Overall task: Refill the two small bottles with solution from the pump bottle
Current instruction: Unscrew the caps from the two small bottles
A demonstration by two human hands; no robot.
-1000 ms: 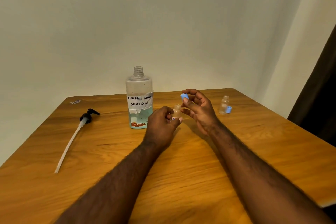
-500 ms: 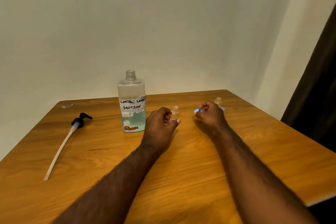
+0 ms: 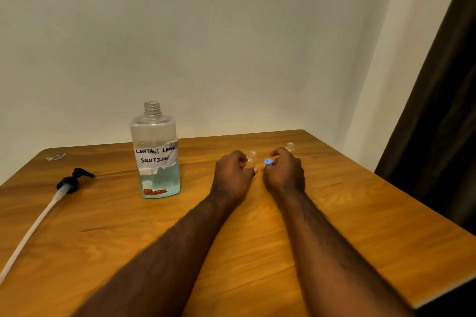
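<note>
Uncapping appears to be the step in hand. The left hand (image 3: 233, 175), right of the pump bottle (image 3: 154, 134), curls its fingers round a small bottle (image 3: 252, 157) held upright, neck bare. The right hand (image 3: 286, 174), farther right of the pump bottle, pinches a blue cap (image 3: 268, 161) in its fingertips, just beside that neck. The second small bottle (image 3: 290, 146) stands farther right still, partly hidden behind the right hand. The pump bottle stands open on the table (image 3: 360, 213), holding blue liquid in its lower part; its pump (image 3: 73, 180), with tube, lies to its left. The next move likely calls for putting the cap down, then pouring slowly into the narrow neck. The handwritten label (image 3: 155, 156) reads "CONTACT LENS SOLUTION", one letter smudged; the red mark below is illegible.
</note>
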